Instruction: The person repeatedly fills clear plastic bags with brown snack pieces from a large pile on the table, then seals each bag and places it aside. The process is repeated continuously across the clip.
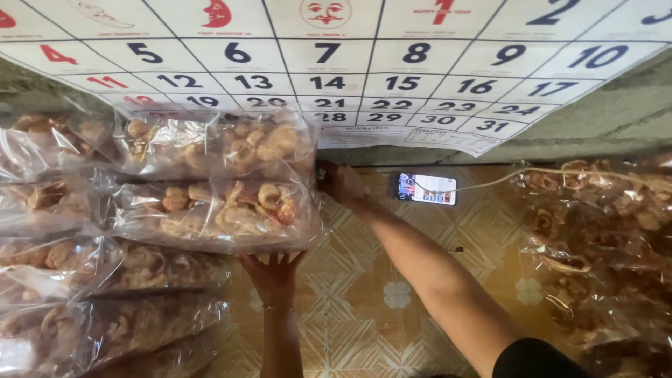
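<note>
Wall calendar (336,63) hangs above a patterned floor mat (392,280). Stacked clear bags of fried crackers (77,280) fill the mat's left edge; a second heap (602,252) fills the right edge. The top bag of crackers (217,210) is gripped at both ends: left hand (274,271) with fingers spread beneath the near edge, right hand (339,183) at the far corner, its fingers hidden. Judged step: seating the bag on the stack; squaring it calls for level support. A phone (425,188) lies near the wall.

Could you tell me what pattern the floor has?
The floor shows beige geometric diamonds with pale flowers, in the head view.
</note>
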